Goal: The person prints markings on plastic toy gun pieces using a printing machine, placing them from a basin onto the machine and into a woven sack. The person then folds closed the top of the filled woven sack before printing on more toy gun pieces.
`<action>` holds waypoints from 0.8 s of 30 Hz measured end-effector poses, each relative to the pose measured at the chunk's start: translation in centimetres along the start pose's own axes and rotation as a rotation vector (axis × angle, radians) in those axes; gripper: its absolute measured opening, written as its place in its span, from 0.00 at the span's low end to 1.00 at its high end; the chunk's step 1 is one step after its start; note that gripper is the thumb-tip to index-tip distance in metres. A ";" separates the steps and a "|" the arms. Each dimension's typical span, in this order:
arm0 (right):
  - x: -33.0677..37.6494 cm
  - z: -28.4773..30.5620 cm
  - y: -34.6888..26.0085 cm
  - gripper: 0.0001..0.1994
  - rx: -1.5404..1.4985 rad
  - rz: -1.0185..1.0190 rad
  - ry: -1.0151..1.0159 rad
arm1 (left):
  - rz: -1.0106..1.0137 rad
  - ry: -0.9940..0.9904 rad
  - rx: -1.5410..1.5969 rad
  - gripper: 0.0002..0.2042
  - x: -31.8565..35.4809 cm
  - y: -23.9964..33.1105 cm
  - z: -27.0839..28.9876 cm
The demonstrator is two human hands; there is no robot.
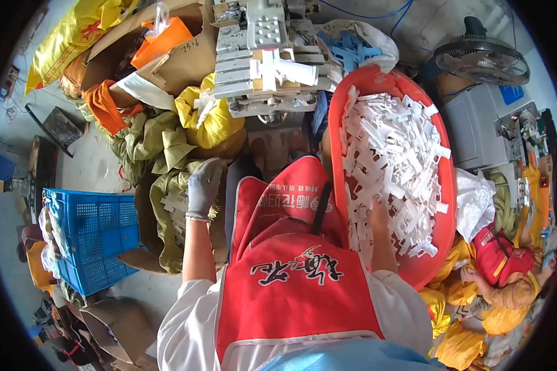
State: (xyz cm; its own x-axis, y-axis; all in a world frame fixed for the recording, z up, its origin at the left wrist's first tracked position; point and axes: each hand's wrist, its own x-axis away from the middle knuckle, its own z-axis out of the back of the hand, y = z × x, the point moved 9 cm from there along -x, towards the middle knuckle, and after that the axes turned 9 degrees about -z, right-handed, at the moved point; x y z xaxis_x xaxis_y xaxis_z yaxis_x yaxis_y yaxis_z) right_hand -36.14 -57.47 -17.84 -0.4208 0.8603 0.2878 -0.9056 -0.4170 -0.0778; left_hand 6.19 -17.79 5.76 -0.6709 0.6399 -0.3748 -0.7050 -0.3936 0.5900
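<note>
My left hand (205, 187), in a grey-white glove, is raised over the edge of a cardboard box (147, 210) lined with an olive woven sack. Its fingers are curled in, and whatever they may hold is hidden. Inside that box lie some white pieces (176, 203). My bare right hand (378, 216) reaches into a long red tub (444, 185), among a heap of white plastic toy-pistol-shaped parts (393, 148). Its fingertips are lost among the parts, so their grip does not show. Ahead, one white toy-pistol-shaped part (284, 70) rests on a metal machine (263, 102).
A blue plastic crate (99, 238) stands at the left. Yellow (210, 117) and olive sacks crowd the floor beside a large carton (185, 62). Far right are a black fan (481, 59) and a seated co-worker (507, 263). Blue parts (349, 51) fill a white bag behind the tub.
</note>
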 end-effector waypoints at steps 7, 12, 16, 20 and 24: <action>-2.1 3.5 0.0 0.24 -0.519 0.076 0.215 | -0.189 0.187 -0.012 0.10 -8.3 6.2 5.7; -2.3 4.4 -1.9 0.24 -1.412 -0.109 -0.080 | -0.411 0.201 -0.076 0.12 -14.8 10.5 5.3; -0.3 8.2 -6.1 0.24 -1.652 -0.017 -0.101 | -0.380 0.036 -0.039 0.15 -19.8 11.2 2.4; 1.0 11.5 -8.8 0.26 -1.682 0.099 -0.154 | -0.414 -0.148 0.072 0.15 -22.2 11.7 0.3; -0.1 17.4 -13.5 0.25 -1.745 0.341 -0.195 | -0.296 -0.081 0.220 0.15 -22.0 10.3 0.6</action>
State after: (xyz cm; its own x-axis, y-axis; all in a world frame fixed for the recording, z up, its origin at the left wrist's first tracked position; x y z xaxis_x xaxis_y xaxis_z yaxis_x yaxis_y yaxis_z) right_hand -22.92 -57.02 -0.21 -0.6880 0.7135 0.1321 0.1548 0.3221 -0.9340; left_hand 13.78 -35.49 20.55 -0.4192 0.7581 -0.4996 -0.7936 -0.0387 0.6072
